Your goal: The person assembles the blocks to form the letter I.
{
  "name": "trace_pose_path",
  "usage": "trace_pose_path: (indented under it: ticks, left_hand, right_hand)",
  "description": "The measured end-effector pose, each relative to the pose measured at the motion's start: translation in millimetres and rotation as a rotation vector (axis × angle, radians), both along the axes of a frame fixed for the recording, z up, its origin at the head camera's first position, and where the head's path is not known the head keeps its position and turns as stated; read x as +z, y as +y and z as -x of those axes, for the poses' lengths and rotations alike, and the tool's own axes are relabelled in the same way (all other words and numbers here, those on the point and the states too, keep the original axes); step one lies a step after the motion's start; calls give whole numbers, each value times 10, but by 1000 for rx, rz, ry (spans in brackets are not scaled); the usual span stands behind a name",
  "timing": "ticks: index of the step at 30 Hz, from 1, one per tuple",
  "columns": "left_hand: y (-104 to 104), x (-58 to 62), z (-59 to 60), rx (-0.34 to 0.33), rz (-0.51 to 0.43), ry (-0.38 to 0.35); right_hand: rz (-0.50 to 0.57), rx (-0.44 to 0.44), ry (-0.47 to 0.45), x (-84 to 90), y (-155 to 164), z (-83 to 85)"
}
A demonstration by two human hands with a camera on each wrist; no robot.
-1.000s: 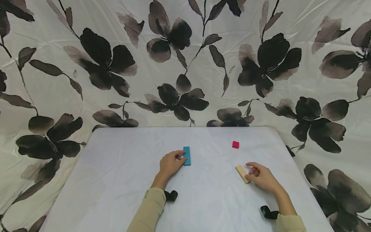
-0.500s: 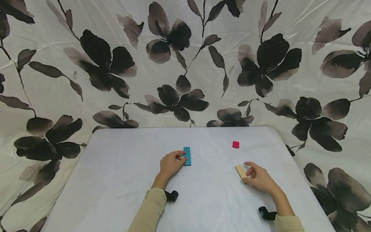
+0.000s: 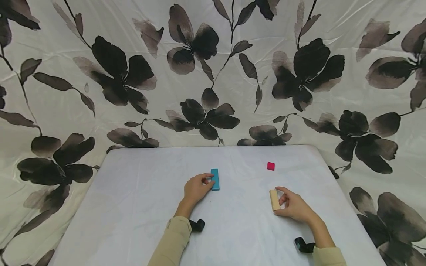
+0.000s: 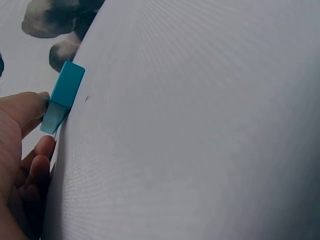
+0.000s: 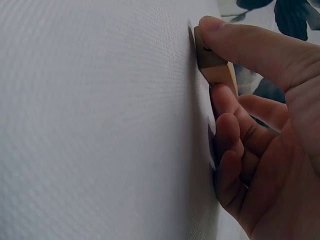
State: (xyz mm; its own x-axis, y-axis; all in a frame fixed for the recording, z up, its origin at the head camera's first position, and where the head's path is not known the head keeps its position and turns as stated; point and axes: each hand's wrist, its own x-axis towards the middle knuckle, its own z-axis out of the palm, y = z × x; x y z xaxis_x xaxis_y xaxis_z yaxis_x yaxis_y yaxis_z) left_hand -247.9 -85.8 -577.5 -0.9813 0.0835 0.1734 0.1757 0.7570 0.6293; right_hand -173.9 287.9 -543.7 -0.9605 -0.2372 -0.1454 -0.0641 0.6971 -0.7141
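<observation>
A blue bar-shaped block [image 3: 215,179] lies flat on the white table [image 3: 133,192], its long axis pointing away from me. My left hand [image 3: 209,180] sits at its left side, with curled thumb and forefinger tips holding its edge. In the left wrist view the blue block [image 4: 64,95] lies against the thumb [image 4: 25,107]. A pale wooden block [image 3: 273,199] lies to the right. My right hand [image 3: 281,201] pinches it end to end between forefinger and thumb. The right wrist view shows the wooden block [image 5: 216,70] under the thumb [image 5: 240,42].
A small red cube [image 3: 270,166] sits alone beyond the right hand, toward the far right of the table. Black straps [image 3: 197,224] [image 3: 301,244] show at both wrists. A flower-printed cloth [image 3: 213,74] hangs behind and around the table's edges.
The right hand has slid slightly left and turned the wooden block from a diagonal lie to nearly pointing away from me. The left hand and the blue block have stayed put.
</observation>
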Motion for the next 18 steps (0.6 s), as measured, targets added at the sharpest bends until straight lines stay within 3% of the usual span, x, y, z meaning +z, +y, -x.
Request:
trace_pose_path:
  ticks: [18]
  left_hand:
    - [14, 26, -41, -2, -16, 29]
  right_hand:
    - [-17, 11, 72, -92, -53, 56]
